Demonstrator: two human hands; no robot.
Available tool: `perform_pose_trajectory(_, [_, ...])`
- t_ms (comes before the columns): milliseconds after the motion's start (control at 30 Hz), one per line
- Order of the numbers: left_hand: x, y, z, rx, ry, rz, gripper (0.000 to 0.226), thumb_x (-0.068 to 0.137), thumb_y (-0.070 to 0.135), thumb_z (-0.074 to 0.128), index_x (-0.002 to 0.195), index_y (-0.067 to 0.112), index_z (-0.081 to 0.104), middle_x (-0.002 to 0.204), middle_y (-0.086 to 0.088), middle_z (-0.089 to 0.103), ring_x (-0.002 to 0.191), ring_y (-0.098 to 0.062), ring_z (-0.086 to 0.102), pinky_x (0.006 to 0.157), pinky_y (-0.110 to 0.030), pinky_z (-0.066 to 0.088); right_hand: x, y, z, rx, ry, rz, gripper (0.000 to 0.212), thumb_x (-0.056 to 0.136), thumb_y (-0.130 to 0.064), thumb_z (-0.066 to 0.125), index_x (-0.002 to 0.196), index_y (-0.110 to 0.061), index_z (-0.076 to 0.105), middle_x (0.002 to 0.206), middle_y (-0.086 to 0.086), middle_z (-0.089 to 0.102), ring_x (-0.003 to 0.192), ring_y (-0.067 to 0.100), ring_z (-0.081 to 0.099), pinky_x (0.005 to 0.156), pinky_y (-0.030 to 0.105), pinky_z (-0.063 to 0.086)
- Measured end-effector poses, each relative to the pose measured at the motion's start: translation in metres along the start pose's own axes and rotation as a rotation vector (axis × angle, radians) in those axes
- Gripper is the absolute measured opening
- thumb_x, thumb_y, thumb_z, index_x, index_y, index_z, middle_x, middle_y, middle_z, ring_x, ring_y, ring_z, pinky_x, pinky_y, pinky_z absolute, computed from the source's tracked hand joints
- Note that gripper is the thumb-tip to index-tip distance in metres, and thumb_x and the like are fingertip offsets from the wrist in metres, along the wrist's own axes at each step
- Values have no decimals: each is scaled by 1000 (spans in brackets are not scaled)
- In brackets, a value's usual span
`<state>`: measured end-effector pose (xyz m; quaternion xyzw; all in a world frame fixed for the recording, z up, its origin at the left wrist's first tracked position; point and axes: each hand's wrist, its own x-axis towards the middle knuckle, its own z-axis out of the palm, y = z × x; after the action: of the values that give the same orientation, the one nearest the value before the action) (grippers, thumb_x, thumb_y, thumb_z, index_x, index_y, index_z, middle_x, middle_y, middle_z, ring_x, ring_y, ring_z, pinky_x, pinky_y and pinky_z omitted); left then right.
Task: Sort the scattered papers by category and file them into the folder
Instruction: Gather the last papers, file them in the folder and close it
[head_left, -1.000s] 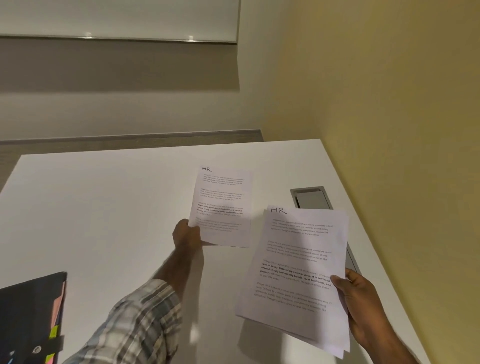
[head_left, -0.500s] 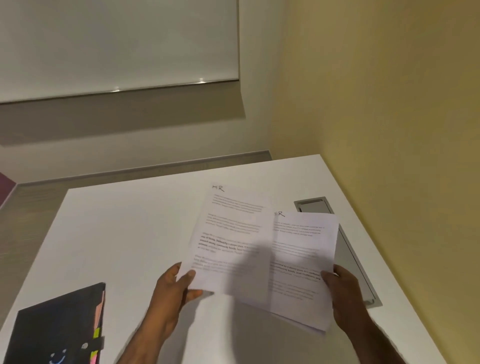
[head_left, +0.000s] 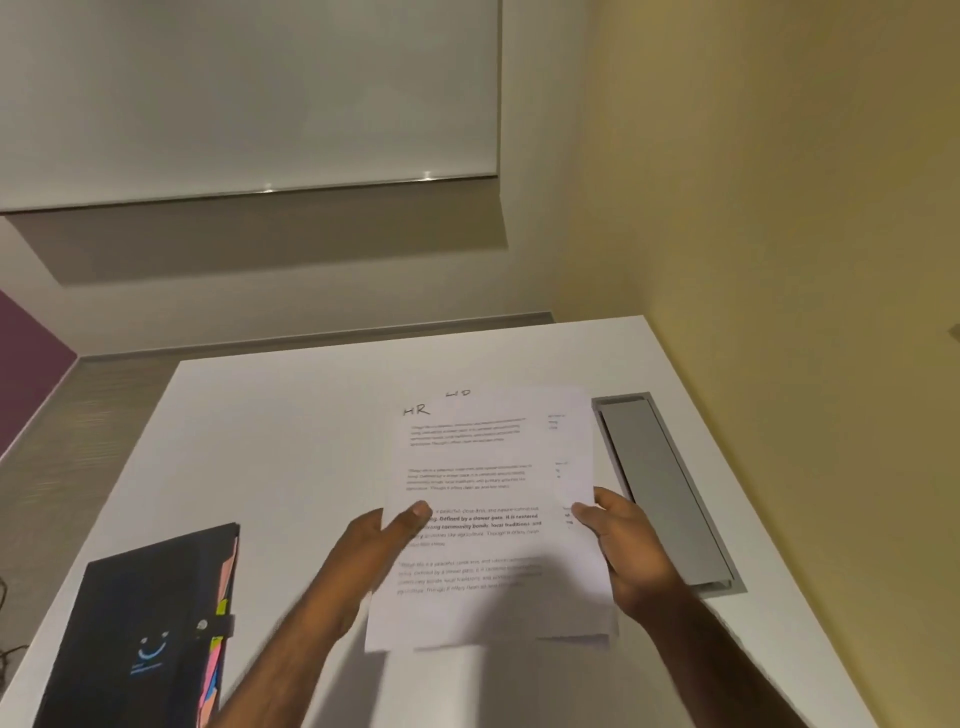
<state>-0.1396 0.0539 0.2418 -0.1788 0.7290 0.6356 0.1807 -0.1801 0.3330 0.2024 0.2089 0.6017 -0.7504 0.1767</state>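
Both hands hold a small stack of white printed papers (head_left: 483, 467) above the white table (head_left: 291, 447). The top sheet is marked "HR" in handwriting, and a second "HR" heading peeks out behind its top edge. My left hand (head_left: 379, 540) grips the stack's left edge with the thumb on the front. My right hand (head_left: 623, 545) grips the right edge. A black folder (head_left: 140, 623) with a blue smiley logo, a snap strap and coloured tabs along its right edge lies shut at the table's front left.
A grey metal cable hatch (head_left: 660, 488) is set into the table by the right edge, next to the yellow wall. A whiteboard (head_left: 249, 93) hangs on the far wall. Brown floor and a purple panel show at the left.
The single sheet in my left hand has come over onto the sheets in my right hand, forming one stack held by both hands. The camera has tilted so the folder shows more.
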Motion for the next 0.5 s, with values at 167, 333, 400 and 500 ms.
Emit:
perform_pose_trajectory(167, [13, 0, 7, -338, -110, 10, 30, 101, 13, 58, 130, 8, 64, 123, -11, 73, 113, -28, 71, 95, -39, 57, -10, -4, 10, -5, -90, -5, 44, 101, -51, 53, 125, -18, 70, 125, 5, 74, 115, 24, 71, 108, 46, 49])
perform_pose_trajectory(333, [17, -8, 17, -223, 71, 168, 23, 95, 10, 67, 118, 16, 70, 114, -5, 77, 101, -22, 76, 87, -36, 60, -18, -13, 15, -142, -282, -159, 30, 104, -18, 57, 133, -15, 64, 127, 5, 73, 118, 26, 69, 105, 46, 51])
perform_pose_trajectory(400, [18, -15, 18, -133, 31, 185, 27, 93, 13, 72, 118, 21, 71, 115, 1, 77, 104, -18, 75, 95, -40, 57, -17, -14, 21, -295, -212, -202, 25, 100, -11, 62, 120, -24, 70, 113, -3, 78, 104, 16, 75, 97, 40, 57])
perform_pose_trajectory(500, [18, -26, 20, -103, 49, 190, 27, 93, 19, 73, 119, 26, 71, 116, 7, 77, 107, -15, 73, 100, -42, 54, -14, -8, 29, -427, -102, -226, 25, 98, -10, 63, 98, -34, 71, 93, -14, 78, 86, 5, 74, 79, 23, 60])
